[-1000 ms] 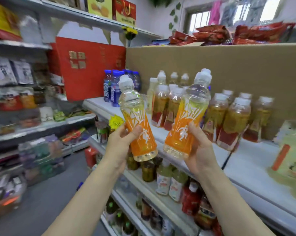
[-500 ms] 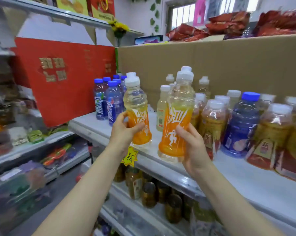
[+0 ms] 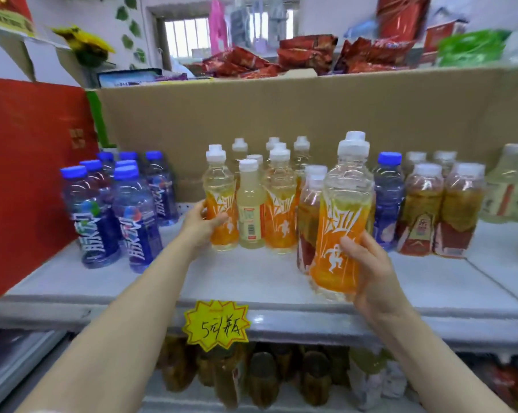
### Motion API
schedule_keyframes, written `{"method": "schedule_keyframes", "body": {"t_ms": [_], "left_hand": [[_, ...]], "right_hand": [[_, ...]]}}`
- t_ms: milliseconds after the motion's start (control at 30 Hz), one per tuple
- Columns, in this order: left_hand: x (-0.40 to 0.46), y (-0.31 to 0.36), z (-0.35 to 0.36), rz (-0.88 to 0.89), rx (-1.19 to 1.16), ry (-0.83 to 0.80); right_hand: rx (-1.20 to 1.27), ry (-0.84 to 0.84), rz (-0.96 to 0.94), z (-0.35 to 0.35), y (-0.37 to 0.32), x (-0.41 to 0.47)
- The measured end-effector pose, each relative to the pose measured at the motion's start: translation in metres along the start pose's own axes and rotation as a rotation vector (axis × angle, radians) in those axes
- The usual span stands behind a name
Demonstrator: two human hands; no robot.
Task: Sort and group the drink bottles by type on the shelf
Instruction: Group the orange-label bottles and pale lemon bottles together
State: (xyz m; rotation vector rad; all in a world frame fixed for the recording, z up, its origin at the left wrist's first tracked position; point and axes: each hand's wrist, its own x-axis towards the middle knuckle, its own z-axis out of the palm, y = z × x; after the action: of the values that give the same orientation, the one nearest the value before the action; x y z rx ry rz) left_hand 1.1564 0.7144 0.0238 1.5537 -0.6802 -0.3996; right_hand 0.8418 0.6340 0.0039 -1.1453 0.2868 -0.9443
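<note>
Two orange bottles, one in each hand

Our left hand [image 3: 202,226] grips one orange bottle [image 3: 222,204] standing on the shelf [image 3: 251,281]; our right hand [image 3: 371,269] holds another orange bottle [image 3: 341,234] above the bare near edge.

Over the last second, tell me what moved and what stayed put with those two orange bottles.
The left hand carried its orange bottle forward and down; it now appears to stand on the shelf left of the pale yellow bottle, grip still on. The right hand brought the second orange bottle lower, toward the shelf front, still gripped and apparently not set down. The blue-capped bottles at left did not shift.
</note>
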Motion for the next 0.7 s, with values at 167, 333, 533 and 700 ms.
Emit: {"method": "schedule_keyframes", "body": {"t_ms": [167,333,533,700], "left_hand": [[0.014,0.007,0.001,-0.008,0.217,0.050],[-0.026,0.051,0.032,0.651,0.268,0.382],[0.006,0.086,0.065,0.441,0.465,-0.020],[0.004,0.080,0.054,0.517,0.329,0.035]], "right_hand": [[-0.018,0.078,-0.044,0.015,0.008,-0.012],[-0.047,0.128,-0.065,0.023,0.009,-0.015],[-0.096,0.135,-0.047,0.037,0.014,-0.011],[-0.180,0.139,-0.043,0.047,0.025,-0.005]]}}
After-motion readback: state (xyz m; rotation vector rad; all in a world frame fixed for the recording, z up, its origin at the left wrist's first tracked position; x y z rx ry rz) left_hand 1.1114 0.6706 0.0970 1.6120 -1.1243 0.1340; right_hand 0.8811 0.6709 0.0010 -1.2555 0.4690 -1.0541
